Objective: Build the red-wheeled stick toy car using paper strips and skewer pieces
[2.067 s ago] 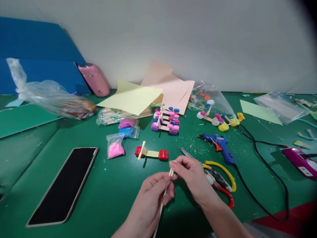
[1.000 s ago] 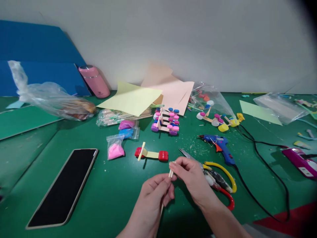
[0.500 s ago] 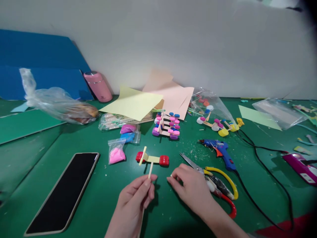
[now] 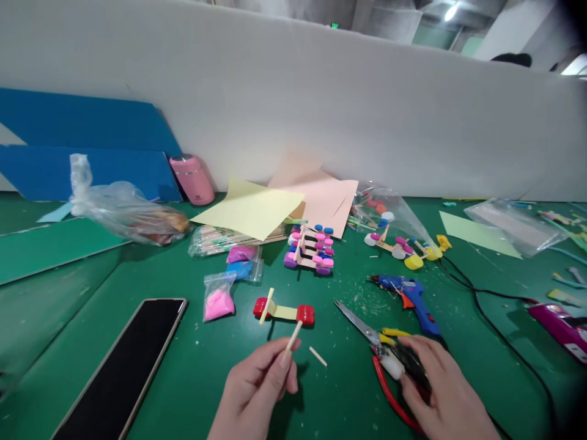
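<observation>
Between the thumb and fingers of my left hand (image 4: 268, 382) is a thin wooden stick (image 4: 294, 336), its upper end pointing up and slightly right. Just beyond it lies a small pale wooden frame (image 4: 284, 312) with red end blocks (image 4: 305, 315) and a crosswise stick. A short cut piece of stick (image 4: 318, 356) rests on the table right of my left hand. My right hand (image 4: 440, 382) closes around the handles of a pair of scissors (image 4: 360, 321) with red and yellow grips; the blades point up-left. The palm hides part of the handles.
A blue glue gun (image 4: 408, 293) with a black cord lies beyond the scissors. A phone (image 4: 123, 366) is at left, near bags of pink (image 4: 219, 304) and blue clay. Farther back are small assembled models (image 4: 309, 250), paper sheets (image 4: 252, 208) and a pink bottle (image 4: 192, 179).
My right hand has let go of the short stick piece and moved right onto the scissors; their red handle has shifted left. The left hand's stick has tilted right. The view has tipped up.
</observation>
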`<control>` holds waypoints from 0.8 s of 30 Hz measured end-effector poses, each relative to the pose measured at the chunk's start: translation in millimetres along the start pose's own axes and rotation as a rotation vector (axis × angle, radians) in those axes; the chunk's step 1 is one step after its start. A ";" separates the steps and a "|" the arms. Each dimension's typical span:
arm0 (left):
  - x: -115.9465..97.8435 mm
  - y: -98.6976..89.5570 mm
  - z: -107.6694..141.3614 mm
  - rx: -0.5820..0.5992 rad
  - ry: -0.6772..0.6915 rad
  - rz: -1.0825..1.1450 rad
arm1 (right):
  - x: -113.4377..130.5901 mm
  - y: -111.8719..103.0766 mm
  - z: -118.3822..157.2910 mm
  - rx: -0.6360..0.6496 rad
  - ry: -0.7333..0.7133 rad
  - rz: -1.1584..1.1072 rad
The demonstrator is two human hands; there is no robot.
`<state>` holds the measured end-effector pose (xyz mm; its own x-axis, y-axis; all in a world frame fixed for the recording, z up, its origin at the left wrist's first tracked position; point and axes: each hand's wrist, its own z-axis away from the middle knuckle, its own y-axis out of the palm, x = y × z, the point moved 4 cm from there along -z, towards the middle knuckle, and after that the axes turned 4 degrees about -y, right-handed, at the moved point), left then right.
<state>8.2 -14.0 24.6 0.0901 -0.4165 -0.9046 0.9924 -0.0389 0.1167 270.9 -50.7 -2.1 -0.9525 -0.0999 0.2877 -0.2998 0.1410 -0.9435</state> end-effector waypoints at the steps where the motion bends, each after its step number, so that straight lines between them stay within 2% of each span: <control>1: -1.0 2.0 0.3 0.016 -0.003 -0.012 | -8.7 2.9 5.3 0.012 0.001 0.026; 6: -7.0 12.0 3.7 0.078 0.014 -0.089 | -21.5 17.8 8.9 0.109 0.028 0.039; 12: -10.7 13.1 5.1 0.040 0.100 -0.140 | -22.0 9.6 -2.9 0.167 0.136 -0.105; 18: -13.0 10.0 1.2 -0.030 0.105 -0.086 | 6.2 -0.9 -3.7 0.221 0.062 -0.433; 21: -14.4 8.9 -1.2 -0.093 0.117 -0.029 | 23.2 1.7 -3.3 0.283 0.055 -0.486; 24: -16.8 8.5 -3.9 -0.114 0.150 -0.015 | 31.6 5.3 -1.2 0.277 0.031 -0.462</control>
<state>15.4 -3.8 39.2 0.0780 -0.2761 -0.9579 0.9961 0.0622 0.0631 239.1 -51.9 2.2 -0.7271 -0.0605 0.6838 -0.6665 -0.1766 -0.7243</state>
